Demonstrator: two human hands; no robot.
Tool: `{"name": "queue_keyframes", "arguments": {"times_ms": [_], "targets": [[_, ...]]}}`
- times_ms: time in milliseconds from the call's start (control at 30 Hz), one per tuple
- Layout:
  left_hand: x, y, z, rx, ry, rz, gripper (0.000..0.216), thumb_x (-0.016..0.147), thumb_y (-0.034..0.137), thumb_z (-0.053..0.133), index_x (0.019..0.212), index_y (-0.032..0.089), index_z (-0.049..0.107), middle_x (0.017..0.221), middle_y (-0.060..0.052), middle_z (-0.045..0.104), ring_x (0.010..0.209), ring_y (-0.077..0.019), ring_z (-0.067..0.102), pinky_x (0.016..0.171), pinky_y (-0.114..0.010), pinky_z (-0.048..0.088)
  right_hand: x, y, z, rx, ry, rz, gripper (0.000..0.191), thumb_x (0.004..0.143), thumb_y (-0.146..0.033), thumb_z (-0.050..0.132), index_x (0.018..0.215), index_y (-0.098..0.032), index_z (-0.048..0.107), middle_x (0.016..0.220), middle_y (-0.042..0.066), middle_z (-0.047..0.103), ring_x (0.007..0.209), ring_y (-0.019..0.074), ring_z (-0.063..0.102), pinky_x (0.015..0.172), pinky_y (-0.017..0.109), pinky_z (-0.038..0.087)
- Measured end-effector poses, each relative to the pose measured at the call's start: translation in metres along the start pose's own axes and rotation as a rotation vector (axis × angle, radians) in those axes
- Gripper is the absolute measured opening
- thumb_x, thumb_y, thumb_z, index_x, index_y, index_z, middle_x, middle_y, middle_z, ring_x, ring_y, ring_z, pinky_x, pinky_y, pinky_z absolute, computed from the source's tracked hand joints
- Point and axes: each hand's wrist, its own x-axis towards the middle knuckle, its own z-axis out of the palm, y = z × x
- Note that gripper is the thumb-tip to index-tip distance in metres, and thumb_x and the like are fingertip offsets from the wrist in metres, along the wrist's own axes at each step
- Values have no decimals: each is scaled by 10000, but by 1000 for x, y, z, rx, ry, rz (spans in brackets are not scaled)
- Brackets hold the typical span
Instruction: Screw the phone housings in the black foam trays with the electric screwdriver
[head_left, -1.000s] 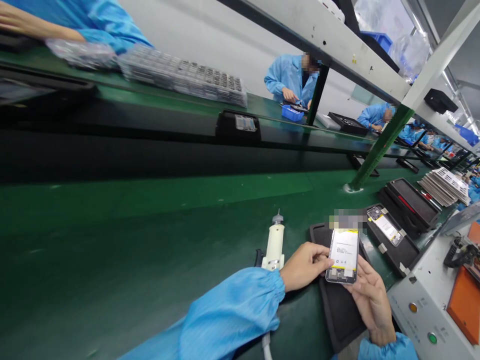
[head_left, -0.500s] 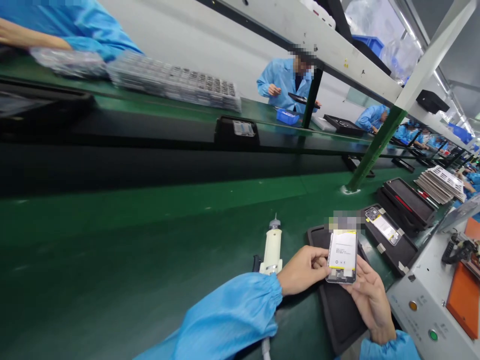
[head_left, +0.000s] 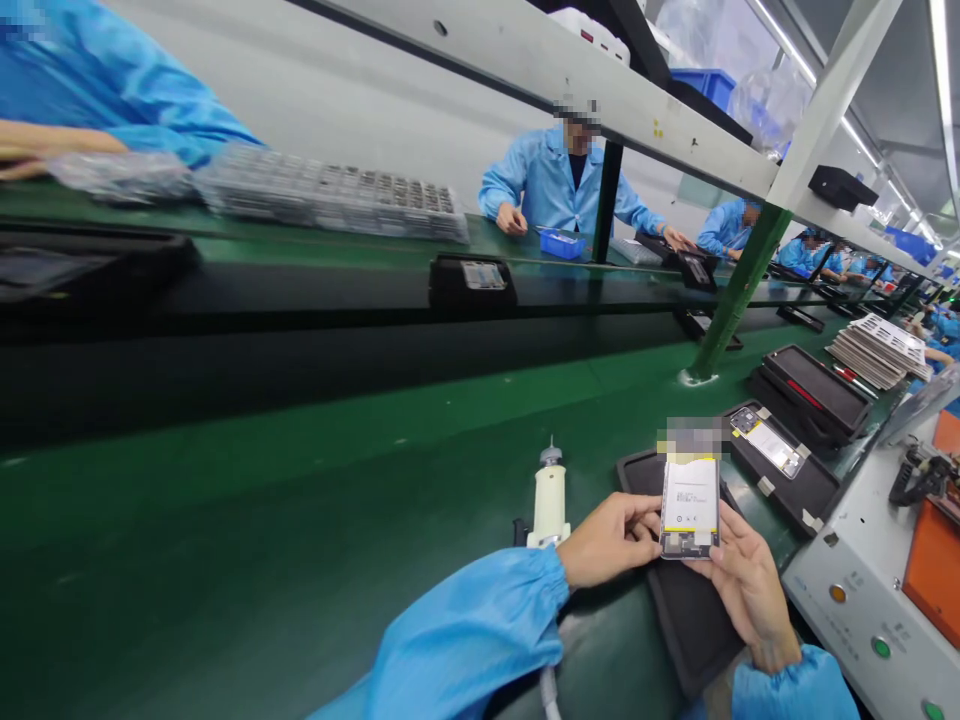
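Note:
Both my hands hold an open-backed phone with a white battery and yellow strips, just above a black tray. My left hand pinches its left edge, fingers closed on it. My right hand cups it from below and the right. A white syringe-like dispenser lies on the green mat just left of my left wrist.
A second phone rests in a black tray to the right, with more black trays and a paper stack beyond. A grey machine with buttons stands at the lower right. A conveyor runs across; other people in blue coats work behind it.
The view has swung slightly, and the phone stays in both hands with little shift. The person across the conveyor has straightened and spread both arms on the bench.

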Motion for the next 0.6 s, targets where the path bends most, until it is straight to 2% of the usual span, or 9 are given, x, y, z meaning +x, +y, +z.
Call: {"name": "queue_keyframes", "arguments": {"times_ms": [300, 600], "targets": [[1, -4, 0, 1, 6, 17, 526, 635, 265, 701, 1132, 94, 669, 761, -32, 633, 574, -73, 420, 542, -195, 288, -1, 4, 1, 0, 22, -36, 580, 644, -235, 816, 1194, -204, 634, 1254, 138, 620, 1080, 303, 623, 943, 531, 481], [1, -3, 1, 47, 20, 17, 491, 657, 231, 665, 1134, 116, 666, 795, -33, 660, 601, -83, 457, 549, -185, 312, -3, -1, 9, 29, 21, -44, 561, 622, -217, 825, 1156, -223, 652, 1204, 121, 652, 1096, 308, 616, 952, 537, 475]]}}
